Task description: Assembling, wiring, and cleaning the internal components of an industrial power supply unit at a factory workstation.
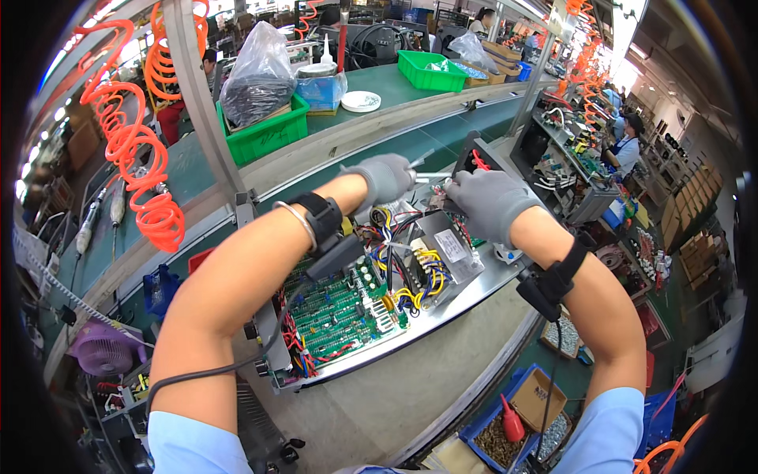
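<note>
Both my hands wear grey gloves and reach over the far side of an open electronics chassis (379, 353). My left hand (385, 180) is closed, its fingertips at a thin pale strip (425, 160); what exactly they grip is too small to tell. My right hand (491, 204) is bent down with fingers pinched close to the left one, and whatever lies between them is hidden. Inside the chassis are a green circuit board (335, 316), a metal box with a white label (451, 246) and bundles of yellow, blue and black wires (430, 276).
Beyond the conveyor stand a green bin (268, 136) with a bagged black load, a white dish (361, 101) and another green bin (432, 73). Orange coiled hoses (130, 142) hang at left. Lower right, a blue bin (493, 442) holds screws and a red squeeze bottle (512, 419).
</note>
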Demonstrator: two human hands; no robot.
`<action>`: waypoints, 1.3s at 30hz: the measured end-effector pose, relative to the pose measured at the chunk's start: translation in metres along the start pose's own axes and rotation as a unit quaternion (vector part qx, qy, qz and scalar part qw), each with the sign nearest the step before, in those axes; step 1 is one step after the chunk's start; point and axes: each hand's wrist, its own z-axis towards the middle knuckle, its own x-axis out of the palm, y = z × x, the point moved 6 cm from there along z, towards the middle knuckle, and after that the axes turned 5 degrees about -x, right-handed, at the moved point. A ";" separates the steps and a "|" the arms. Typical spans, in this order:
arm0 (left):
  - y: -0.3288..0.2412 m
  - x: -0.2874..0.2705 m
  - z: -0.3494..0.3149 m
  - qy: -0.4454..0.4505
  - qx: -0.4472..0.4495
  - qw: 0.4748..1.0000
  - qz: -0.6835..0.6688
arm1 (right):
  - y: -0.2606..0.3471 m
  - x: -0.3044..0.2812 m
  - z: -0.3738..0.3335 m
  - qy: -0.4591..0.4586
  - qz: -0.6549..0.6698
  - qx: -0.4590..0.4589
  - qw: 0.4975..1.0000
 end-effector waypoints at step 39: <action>-0.066 0.046 0.081 0.094 0.144 0.976 0.130 | -0.080 -0.005 -0.049 -0.097 -0.047 0.140 0.984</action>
